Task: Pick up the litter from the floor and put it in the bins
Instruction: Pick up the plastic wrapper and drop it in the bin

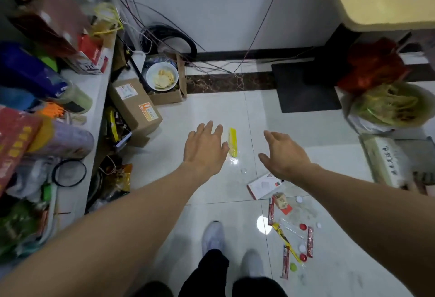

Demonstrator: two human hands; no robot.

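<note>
We find left hand [204,146] and right hand [283,154] spread wide, empty. Yellow wrapper [233,142] lies flat between them, at 12 o'clock; on glossy tile [211,110] we judge it may skid when pinched.

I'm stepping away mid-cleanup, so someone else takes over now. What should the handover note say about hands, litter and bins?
Left hand: open, holding nothing, beside the long yellow plastic wrapper on the white tiled floor.
Right hand: open, empty, near the flat white and red carton.
Nearer the feet: red stick sachets, red bottle caps and other small litter, all on the floor.
Bin lined with a white bag, far right, holds green and yellow waste.
Done: cannot tell. To do: all this litter; yellow wrapper likely first.
</note>
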